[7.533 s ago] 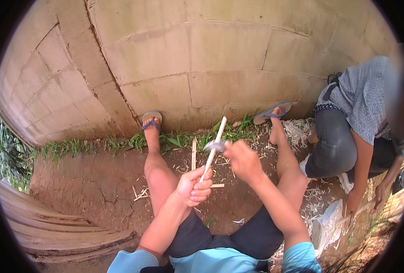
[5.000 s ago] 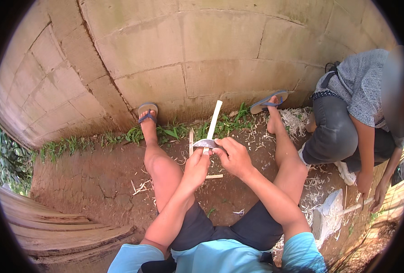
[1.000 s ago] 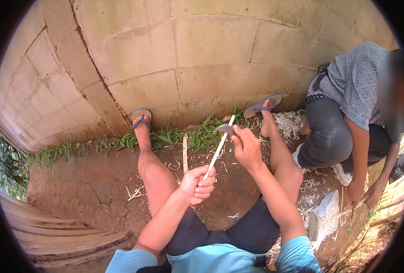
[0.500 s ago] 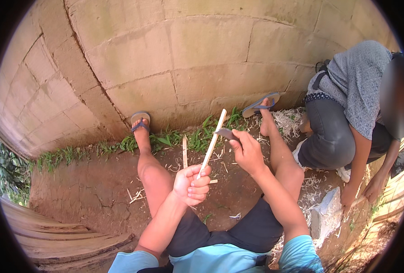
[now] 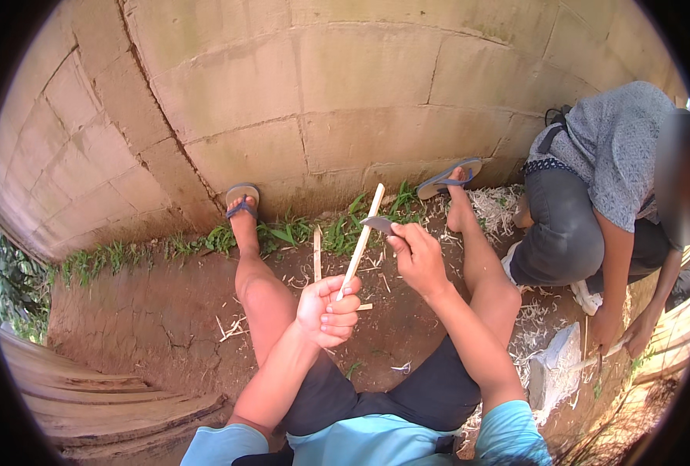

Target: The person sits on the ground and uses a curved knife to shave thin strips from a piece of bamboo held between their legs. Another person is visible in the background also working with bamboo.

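Note:
My left hand [image 5: 328,312] is closed around the lower end of a pale wooden stick [image 5: 365,235], which slants up and a little to the right. In my right hand [image 5: 419,260] is a knife with a short, dark curved blade [image 5: 377,224]. The blade lies against the upper half of the stick, and my fingers hide the knife's handle. Beyond my left hand, another flat wooden strip [image 5: 317,255] stands out from the ground between my legs. A short pale piece of wood [image 5: 365,307] shows just right of my left fist.
A block wall [image 5: 376,140] rises in front, with grass [image 5: 287,231] along its foot. At right a co-worker [image 5: 570,217] crouches, hands on a thin stick, near a pale stone block [image 5: 556,365]. Shavings [image 5: 496,210] litter the soil. Long planks [image 5: 112,396] lie at lower left.
The knife blade has shifted slightly left and up onto the stick. My left hand keeps its hold. The co-worker's hands have moved a little, and a thin stick now shows in them.

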The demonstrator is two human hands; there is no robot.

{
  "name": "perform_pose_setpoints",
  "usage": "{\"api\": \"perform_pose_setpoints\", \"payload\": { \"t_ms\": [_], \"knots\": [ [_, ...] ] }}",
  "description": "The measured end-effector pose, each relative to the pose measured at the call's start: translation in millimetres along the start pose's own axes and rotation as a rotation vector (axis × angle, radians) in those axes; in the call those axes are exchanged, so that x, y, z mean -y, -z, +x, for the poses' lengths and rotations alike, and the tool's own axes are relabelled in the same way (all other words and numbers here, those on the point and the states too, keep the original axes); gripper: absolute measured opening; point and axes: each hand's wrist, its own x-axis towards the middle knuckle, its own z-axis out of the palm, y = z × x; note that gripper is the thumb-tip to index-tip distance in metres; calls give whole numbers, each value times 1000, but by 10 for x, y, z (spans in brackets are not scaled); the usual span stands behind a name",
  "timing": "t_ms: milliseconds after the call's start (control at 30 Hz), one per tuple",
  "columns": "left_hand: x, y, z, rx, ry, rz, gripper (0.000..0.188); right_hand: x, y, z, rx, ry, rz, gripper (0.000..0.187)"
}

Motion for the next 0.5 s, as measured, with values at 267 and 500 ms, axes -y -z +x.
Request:
{"api": "perform_pose_setpoints", "payload": {
  "t_ms": [267, 500],
  "knots": [
    [-69, -35, 32, 10, -23, 62, 26, 137, 151, 29, 117, 14, -90, 19],
    [-36, -57, -3, -46, -59, 107, 27, 107, 68, 22, 6, 66, -78, 17]
  ]
}}
